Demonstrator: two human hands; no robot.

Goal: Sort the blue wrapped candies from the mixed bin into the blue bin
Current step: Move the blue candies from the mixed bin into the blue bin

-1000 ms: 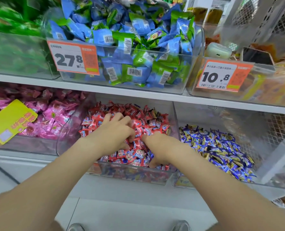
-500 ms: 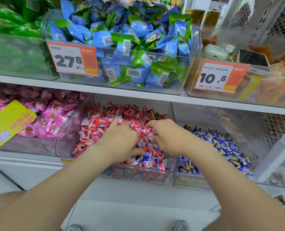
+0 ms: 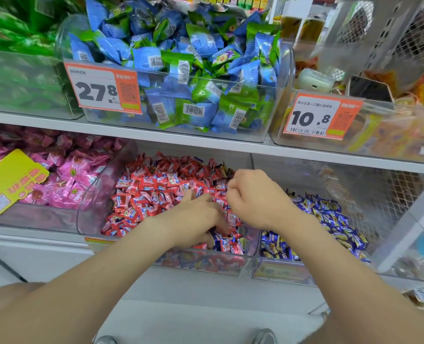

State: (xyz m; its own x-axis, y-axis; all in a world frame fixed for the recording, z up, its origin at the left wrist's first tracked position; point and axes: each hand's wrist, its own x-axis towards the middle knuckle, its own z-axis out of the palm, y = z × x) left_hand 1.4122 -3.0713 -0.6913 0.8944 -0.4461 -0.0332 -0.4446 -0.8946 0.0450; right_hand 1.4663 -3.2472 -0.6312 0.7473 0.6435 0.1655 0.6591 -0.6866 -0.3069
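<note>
Left hand (image 3: 196,216) splayed in mixed bin (image 3: 92,202); right hand (image 3: 253,197) curled, contents unclear. Blue candies (image 3: 217,240) lie by left thumb; sorting unfinished.

The upper shelf (image 3: 206,142) roofs the mixed bin (image 3: 201,263) and blue bin (image 3: 280,273) closely. Between them only clear side walls (image 3: 255,240) rise, with open room above.
</note>
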